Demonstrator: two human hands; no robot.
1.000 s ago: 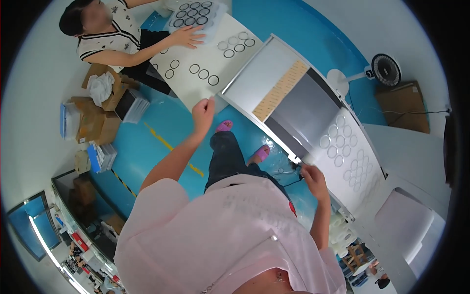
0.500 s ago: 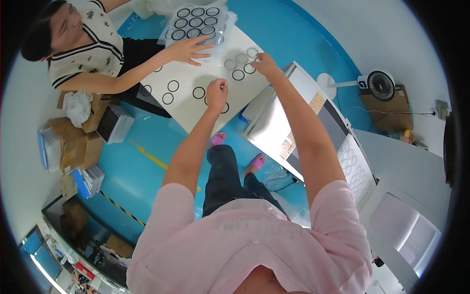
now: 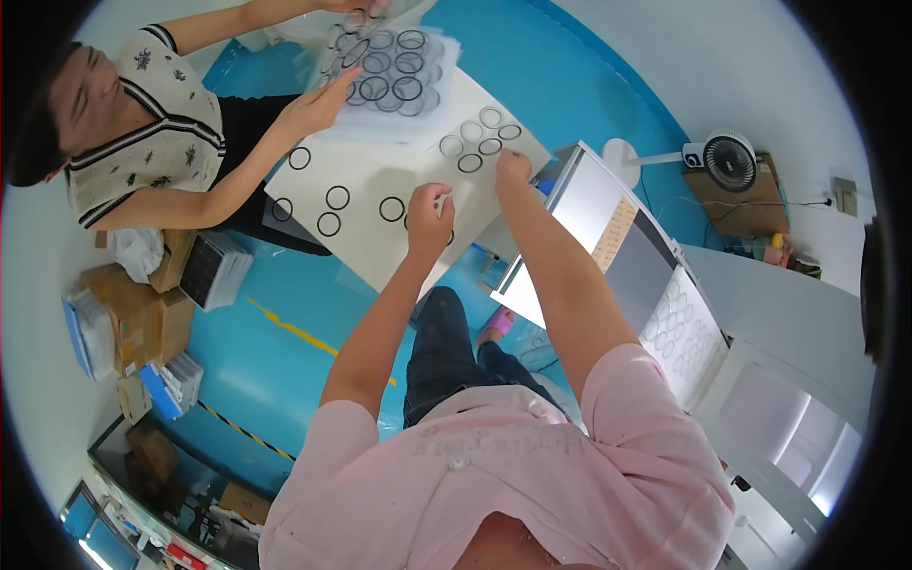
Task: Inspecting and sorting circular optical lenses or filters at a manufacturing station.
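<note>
My left hand [image 3: 432,224] is closed over the near part of the white table [image 3: 375,252], its fingers curled toward the thumb; whatever they hold, if anything, is hidden. Beneath and beside it, black rings are partly covered, and one black ring [image 3: 392,209] lies just to its left. My right hand [image 3: 514,169] is at the table's right edge with its fingers closed; their contents cannot be made out. Right by it, a black-rimmed ring [image 3: 470,162] ends a row of three, with a row of paler rings [image 3: 451,146] behind.
Across the table a person [image 3: 176,142] handles a stack of clear trays [image 3: 432,90] with black rings. More loose rings [image 3: 337,198] lie at the left. A white cabinet [image 3: 560,228] adjoins on the right; a fan [image 3: 730,161] and cardboard boxes [image 3: 119,313] stand farther off.
My right hand has drawn back from the ring rows, uncovering the rightmost black-rimmed ring. The other person's hands have moved left and away from the near side of the tray stack.
</note>
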